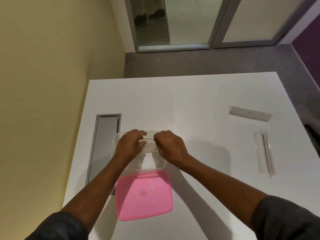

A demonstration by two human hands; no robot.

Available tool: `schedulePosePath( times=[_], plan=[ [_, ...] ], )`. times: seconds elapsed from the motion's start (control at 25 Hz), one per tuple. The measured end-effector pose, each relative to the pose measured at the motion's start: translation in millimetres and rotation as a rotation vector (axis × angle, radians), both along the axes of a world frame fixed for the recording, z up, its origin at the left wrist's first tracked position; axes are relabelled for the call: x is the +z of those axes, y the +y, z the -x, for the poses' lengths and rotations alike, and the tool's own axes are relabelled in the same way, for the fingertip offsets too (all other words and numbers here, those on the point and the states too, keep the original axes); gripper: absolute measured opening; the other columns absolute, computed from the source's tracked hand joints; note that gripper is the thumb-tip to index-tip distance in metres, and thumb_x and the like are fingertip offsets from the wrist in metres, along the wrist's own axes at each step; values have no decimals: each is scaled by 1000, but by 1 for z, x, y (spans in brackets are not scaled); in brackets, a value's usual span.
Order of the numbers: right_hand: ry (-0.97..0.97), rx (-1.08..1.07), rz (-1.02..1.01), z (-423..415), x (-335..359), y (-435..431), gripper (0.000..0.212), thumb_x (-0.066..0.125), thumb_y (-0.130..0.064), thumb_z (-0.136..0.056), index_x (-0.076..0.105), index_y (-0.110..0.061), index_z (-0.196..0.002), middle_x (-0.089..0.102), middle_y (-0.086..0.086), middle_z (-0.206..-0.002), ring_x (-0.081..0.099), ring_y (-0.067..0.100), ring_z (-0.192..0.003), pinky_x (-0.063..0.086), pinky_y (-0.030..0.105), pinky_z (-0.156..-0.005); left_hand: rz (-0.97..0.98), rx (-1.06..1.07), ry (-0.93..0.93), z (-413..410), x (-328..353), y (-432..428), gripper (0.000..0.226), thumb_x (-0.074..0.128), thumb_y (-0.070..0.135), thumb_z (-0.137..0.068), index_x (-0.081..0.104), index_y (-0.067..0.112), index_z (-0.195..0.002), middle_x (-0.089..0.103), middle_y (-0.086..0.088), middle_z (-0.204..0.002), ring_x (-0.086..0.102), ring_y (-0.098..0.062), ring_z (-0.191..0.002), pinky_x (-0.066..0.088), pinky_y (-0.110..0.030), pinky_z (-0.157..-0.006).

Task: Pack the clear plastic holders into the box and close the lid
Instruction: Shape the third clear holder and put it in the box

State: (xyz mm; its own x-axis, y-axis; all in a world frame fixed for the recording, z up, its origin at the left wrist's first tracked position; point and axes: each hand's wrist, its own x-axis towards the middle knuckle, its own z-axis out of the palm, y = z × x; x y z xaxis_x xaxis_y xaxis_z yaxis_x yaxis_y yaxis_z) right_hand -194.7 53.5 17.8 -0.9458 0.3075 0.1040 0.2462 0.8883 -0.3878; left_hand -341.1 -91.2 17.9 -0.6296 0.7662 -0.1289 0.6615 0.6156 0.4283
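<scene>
A translucent plastic box (161, 164) stands open on the white table, its pink lid (144, 194) lying flat just in front of it. Inside the box lie clear plastic holders (150, 146), one with a printed label. My left hand (130, 144) and my right hand (170, 146) are both over the box, fingers curled on the ends of a holder near its far rim. Two more clear holders lie on the table to the right: one with a grey insert (250, 113) farther back, one long empty one (264, 154) nearer.
A grey recessed cable channel (102, 146) runs along the table's left side, touching the box. The white table (199, 101) ends at a yellow wall on the left. Grey floor and glass doors lie beyond. A dark object sits at the right edge.
</scene>
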Motion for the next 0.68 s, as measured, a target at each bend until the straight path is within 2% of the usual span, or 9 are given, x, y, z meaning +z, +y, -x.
schedulePosePath(
  times=[0.12,0.24,0.56,0.68],
  plan=[
    [9,-135,23,-35,15,29,23,51,-27,-105,70,-14,-101,73,1,-90,65,25,-82,55,40,-59,-128,51,-137,-32,23,36,26,78,25,-94,80,21,-120,80,6,-88,73,-13,-84,61,-36,-83],
    [-44,-284,46,-74,17,63,20,53,-30,-106,69,-19,-101,72,-4,-92,65,22,-85,56,39,-64,-201,78,-298,-75,36,74,21,78,26,-94,83,23,-114,80,5,-80,75,-9,-77,60,-30,-80],
    [-118,-625,145,-203,21,159,18,57,-30,-106,72,-20,-105,76,-3,-99,71,22,-89,59,38,-74,-164,160,-723,-204,27,179,12,75,23,-91,83,21,-99,82,-3,-82,79,-20,-81,64,-36,-81],
    [-134,-724,188,-254,18,192,17,58,-28,-106,73,-20,-106,77,-2,-102,72,22,-89,60,38,-77,-158,171,-828,-254,16,217,10,75,22,-89,82,20,-96,83,-3,-82,78,-15,-73,65,-30,-72]
  ],
)
